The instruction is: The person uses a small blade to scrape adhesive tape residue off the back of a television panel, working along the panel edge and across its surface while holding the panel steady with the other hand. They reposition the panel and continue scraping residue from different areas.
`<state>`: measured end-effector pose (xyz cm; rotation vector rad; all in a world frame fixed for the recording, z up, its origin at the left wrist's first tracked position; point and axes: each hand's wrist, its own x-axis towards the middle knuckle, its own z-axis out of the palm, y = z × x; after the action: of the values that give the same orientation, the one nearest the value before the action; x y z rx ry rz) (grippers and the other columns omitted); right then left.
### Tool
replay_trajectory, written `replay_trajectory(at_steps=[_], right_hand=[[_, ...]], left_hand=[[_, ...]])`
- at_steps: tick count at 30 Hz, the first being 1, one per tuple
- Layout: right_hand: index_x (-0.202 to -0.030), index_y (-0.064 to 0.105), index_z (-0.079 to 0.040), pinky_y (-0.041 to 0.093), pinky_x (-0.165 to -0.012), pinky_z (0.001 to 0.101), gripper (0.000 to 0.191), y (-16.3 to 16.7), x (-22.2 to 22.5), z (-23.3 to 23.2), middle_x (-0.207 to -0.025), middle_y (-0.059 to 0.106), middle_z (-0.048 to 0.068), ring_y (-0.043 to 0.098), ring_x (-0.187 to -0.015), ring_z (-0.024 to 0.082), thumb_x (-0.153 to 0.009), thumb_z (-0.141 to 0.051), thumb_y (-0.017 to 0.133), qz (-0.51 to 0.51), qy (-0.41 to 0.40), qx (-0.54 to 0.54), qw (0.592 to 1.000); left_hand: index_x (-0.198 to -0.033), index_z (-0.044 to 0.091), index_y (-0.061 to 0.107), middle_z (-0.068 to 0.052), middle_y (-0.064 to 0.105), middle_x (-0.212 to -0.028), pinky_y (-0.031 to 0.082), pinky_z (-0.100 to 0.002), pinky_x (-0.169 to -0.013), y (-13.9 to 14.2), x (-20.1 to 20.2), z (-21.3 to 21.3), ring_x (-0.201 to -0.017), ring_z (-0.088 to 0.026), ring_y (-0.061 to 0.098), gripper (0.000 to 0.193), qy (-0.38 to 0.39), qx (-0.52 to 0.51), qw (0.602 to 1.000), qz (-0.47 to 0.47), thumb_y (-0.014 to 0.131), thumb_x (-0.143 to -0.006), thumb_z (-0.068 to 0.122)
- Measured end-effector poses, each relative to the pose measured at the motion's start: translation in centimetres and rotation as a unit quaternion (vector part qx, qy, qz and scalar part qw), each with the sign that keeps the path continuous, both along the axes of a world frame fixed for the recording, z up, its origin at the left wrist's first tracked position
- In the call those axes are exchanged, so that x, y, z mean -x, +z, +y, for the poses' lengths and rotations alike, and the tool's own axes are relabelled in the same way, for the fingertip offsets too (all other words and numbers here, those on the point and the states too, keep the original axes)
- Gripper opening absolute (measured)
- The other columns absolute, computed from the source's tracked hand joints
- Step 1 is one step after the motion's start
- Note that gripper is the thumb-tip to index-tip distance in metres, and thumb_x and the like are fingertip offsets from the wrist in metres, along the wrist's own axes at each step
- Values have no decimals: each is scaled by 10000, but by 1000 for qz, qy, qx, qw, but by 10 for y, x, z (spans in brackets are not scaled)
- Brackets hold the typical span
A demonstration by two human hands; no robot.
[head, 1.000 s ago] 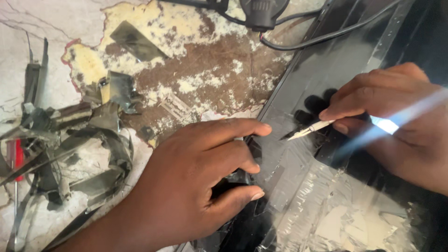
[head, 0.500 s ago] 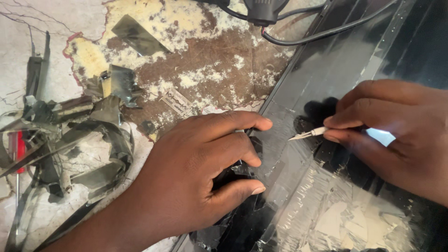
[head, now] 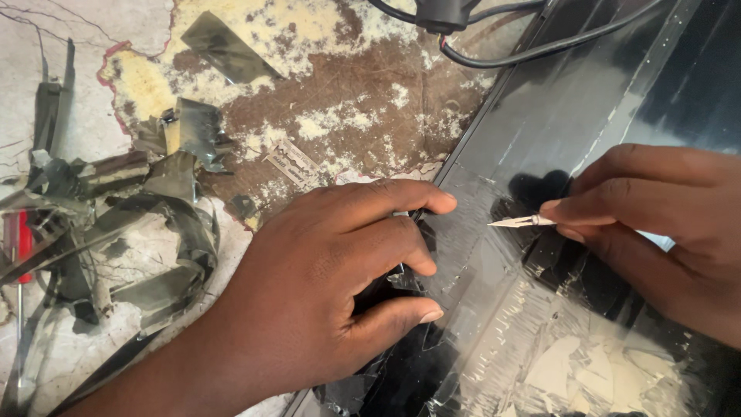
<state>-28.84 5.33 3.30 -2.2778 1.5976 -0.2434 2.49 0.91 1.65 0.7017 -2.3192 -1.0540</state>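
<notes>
A dark glossy panel (head: 587, 100) lies slanted across the worn bench (head: 324, 100). The left hand (head: 324, 301) presses its edge, fingers curled and empty. The right hand (head: 656, 232) pinches a small blade (head: 519, 222), tip on the panel.

1. This looks like a repair workshop.
2. The worn table (head: 324, 116) has peeling paint.
3. Left of the big black panel (head: 587, 100) lie torn tape scraps (head: 147, 232) and a red screwdriver (head: 19, 247).
</notes>
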Motion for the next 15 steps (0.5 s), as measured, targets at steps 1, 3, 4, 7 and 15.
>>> replay_trajectory(at_steps=[1, 3, 4, 7, 15], right_hand=[[-1015, 768, -95, 559, -718, 273, 198, 0, -1, 0, -956, 756, 60, 767, -840, 147, -819, -82, 743, 0, 6, 14, 1000], [-959, 770, -93, 546, -694, 281, 154, 1, -3, 1, -972, 747, 67, 755, -832, 154, -807, -76, 746, 13, 15, 26, 999], [-937, 774, -98, 536, -672, 285, 141, 2, -4, 1, -970, 745, 62, 732, -820, 154, -800, -76, 750, 26, 19, 23, 999], [-891, 777, -113, 518, -650, 296, 80, 3, -9, 4, -947, 736, 40, 699, -812, 152, -815, -95, 762, 45, 0, 17, 999], [-884, 782, -116, 522, -657, 295, 68, 3, -13, 6, -943, 729, 32, 709, -796, 142, -817, -116, 775, 45, -1, 21, 999]], left_hand=[[-888, 130, 661, -40, 643, -1382, 500, -424, -851, 0, 0, 0, -1085, -213, 705, 256, 0, 0, 1000, 2, 812, -811, 322], [-888, 128, 662, -44, 645, -1375, 497, -428, -859, 0, 0, 0, -1096, -220, 702, 252, 1, 14, 1000, 6, 813, -811, 315], [-888, 127, 663, -46, 646, -1372, 496, -431, -863, 0, 0, 1, -1102, -223, 701, 250, 1, 21, 1000, 8, 814, -811, 312], [-885, 129, 664, -39, 647, -1380, 494, -427, -860, 0, 0, 0, -1086, -210, 705, 250, 0, 7, 1000, -1, 812, -809, 316], [-871, 134, 662, -35, 650, -1371, 492, -423, -841, 0, 1, 0, -1048, -200, 710, 247, -1, 13, 1000, -2, 813, -807, 319]])
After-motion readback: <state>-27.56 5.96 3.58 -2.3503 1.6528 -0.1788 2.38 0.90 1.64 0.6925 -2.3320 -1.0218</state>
